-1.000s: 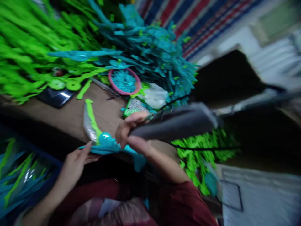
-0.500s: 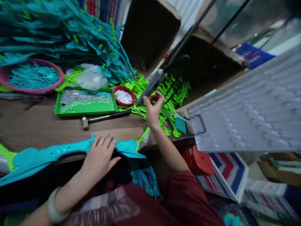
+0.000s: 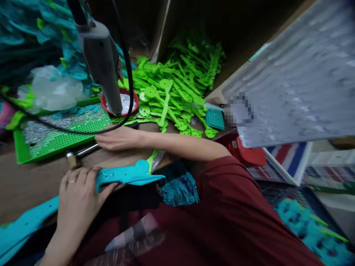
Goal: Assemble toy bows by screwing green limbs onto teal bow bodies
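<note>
My left hand [image 3: 80, 195] is closed over a long turquoise plastic piece [image 3: 122, 175], which lies along the table's near edge. A lime-green end with clear plastic [image 3: 157, 159] shows beyond its right tip. My right hand [image 3: 119, 138] lies over the handle of a hammer [image 3: 88, 149], its fingers close together around it; the fingertips are partly hidden. The hammer's tan-tipped head points left, close to my left hand. Above my right hand hangs a grey electric screwdriver [image 3: 104, 62] on a black cord, touched by neither hand.
A green tray [image 3: 63, 140] of small metal parts and a red bowl [image 3: 135, 105] of white pieces stand behind my hands. Lime-green plastic pieces [image 3: 172, 96] are heaped beyond. A grey moulded sheet [image 3: 294, 92] juts in at right, above red plastic [image 3: 248, 151].
My right hand has left the screwdriver and moved left and down onto the hammer. The screwdriver now hangs free further left. My left hand stays on the turquoise piece; the view has shifted.
</note>
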Tool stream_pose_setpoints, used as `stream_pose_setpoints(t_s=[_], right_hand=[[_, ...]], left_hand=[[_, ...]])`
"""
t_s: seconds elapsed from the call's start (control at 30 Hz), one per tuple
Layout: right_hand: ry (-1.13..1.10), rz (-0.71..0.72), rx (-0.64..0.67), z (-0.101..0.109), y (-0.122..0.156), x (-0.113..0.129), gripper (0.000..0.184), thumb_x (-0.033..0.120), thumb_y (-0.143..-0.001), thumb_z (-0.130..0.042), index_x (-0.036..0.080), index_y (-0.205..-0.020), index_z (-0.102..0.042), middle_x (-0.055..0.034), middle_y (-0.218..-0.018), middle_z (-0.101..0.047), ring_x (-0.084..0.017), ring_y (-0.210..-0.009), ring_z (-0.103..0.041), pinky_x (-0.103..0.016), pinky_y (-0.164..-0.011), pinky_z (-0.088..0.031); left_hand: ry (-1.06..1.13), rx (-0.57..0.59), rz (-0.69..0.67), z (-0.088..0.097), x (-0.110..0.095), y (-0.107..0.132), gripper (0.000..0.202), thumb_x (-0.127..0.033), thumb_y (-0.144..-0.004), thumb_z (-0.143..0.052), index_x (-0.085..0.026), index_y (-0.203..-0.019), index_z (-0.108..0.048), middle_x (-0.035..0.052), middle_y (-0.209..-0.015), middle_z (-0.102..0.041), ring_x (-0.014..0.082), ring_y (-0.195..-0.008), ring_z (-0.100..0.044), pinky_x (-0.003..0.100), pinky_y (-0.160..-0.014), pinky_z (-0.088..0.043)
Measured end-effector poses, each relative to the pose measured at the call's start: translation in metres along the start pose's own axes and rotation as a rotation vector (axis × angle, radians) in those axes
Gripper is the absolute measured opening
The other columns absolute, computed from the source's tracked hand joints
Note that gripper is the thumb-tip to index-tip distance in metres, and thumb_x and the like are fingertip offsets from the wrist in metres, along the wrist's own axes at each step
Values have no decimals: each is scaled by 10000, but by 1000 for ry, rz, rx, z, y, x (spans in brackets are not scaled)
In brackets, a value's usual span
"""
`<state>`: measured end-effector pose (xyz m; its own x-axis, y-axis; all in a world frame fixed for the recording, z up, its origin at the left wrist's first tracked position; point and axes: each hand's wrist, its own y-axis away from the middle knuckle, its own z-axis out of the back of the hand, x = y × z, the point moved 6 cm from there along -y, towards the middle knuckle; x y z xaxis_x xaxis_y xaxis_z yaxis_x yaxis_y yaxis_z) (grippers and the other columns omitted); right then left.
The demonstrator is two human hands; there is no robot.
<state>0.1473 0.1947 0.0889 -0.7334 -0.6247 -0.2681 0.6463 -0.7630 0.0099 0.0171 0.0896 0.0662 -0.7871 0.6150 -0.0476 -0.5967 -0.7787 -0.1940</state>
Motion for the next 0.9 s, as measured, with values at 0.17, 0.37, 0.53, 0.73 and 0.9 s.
stream_pose_setpoints(t_s=[0.17, 0.37, 0.53, 0.73, 0.9], right_hand=[[-177, 258, -109, 2, -3, 25, 240, 112, -986, -360, 80, -1027, -594, -80, -1065, -679, -178, -1010, -658, -295, -774, -523], [-449, 89, -38, 36, 44, -4, 321, 217, -976, -444, 116, -1272, -516, -49, -1040, -693, -151, -853, -675, -239, -720, -521], [-1113, -392, -115, 46, 156, -37, 481, 222, -992, -403, 243, -1471, -370, 43, -751, -637, -77, -560, -562, -206, -595, -492], [-1207, -1031, -314, 6, 271, -34, 522, 354, -946, -481, 229, -1450, -430, 65, -630, -500, -66, -424, -473, -188, -407, -405], [-1243, -1015, -297, -8, 271, -4, 525, 375, -943, -492, 223, -1443, -446, 51, -654, -523, -66, -437, -480, -187, -414, -410]], left_hand=[[33, -88, 145, 0, 10, 11, 606, -628, -883, -489, -80, -1132, -562, 212, -1039, -588, 387, -1025, -540, 497, -849, -476], [273, -164, 158, -4, 17, 13, 538, -629, -892, -474, -140, -1103, -554, 180, -976, -632, 373, -972, -584, 512, -841, -478], [336, -125, 192, -9, 22, 16, 506, -637, -914, -395, -187, -1083, -554, 166, -1003, -650, 381, -990, -596, 507, -806, -478], [237, -102, 142, -13, 17, 19, 479, -618, -922, -381, -190, -1056, -549, 170, -1095, -634, 370, -1038, -579, 475, -815, -453], [192, -70, 141, -8, 14, 16, 435, -593, -915, -444, -176, -987, -545, 141, -906, -620, 349, -888, -577, 437, -723, -444]])
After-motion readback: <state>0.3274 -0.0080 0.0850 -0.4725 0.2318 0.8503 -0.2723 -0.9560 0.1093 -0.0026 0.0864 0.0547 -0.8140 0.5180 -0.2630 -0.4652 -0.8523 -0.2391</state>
